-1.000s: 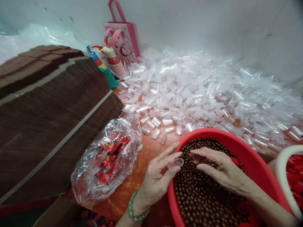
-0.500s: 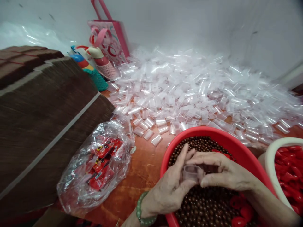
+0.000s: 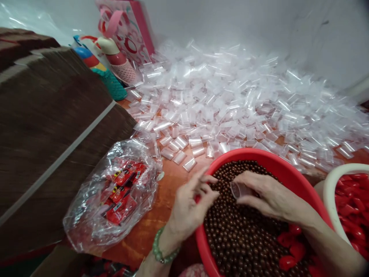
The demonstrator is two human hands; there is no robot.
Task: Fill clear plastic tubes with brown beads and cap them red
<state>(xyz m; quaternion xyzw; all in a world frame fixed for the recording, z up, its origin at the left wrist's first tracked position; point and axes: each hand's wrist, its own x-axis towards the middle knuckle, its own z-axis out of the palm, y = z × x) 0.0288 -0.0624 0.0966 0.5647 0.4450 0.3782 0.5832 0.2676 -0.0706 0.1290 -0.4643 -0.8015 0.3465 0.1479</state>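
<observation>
My right hand (image 3: pixel 263 194) grips a small clear plastic container (image 3: pixel 239 189) between thumb and fingers, its open mouth facing left. It hovers low over round brown balls (image 3: pixel 230 238) that fill a red basin (image 3: pixel 211 258). Wearing a green bead bracelet, my left hand (image 3: pixel 191 204) is at the basin's left rim. Its fingers are curved and apart, with nothing visible between them. Red plastic pieces (image 3: pixel 296 248) lie on the balls below my right wrist.
Clear plastic pieces (image 3: pixel 230 100) are heaped along the wall. A white tub (image 3: pixel 330 188) of red parts stands right. To the left are a clear bag (image 3: pixel 77 223) with red packets, strapped cardboard (image 3: pixel 57 127), two bottles (image 3: pixel 121 63) and a pink bag (image 3: pixel 129 30).
My hands have separated. The right has carried the clear container down over the balls, while the left has let go of it and moved left to the rim. The view has shifted slightly.
</observation>
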